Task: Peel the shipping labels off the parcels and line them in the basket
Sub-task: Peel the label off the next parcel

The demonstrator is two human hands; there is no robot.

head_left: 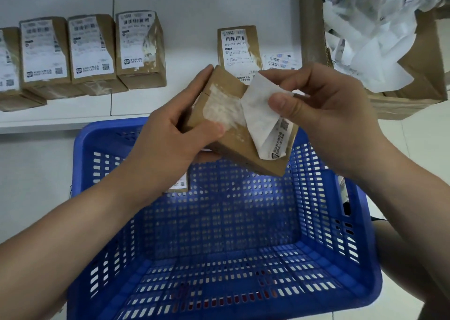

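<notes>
1. Left hand: fingers curled around the box, held above the basket's far edge; brace firmly.
2. Right hand: thumb and fingers pinch the half-lifted label; pull low and steadily to avoid tearing.

table: white, with a seam running up from about 9 o'clock to 12
parcels: four brown labelled boxes in a row at 10 to 11 o'clock, touching side by side
lone parcel: labelled, near 12 o'clock
loose label: flat, just right of it
carton: at 1 to 2 o'clock, holding crumpled peeled labels
</notes>
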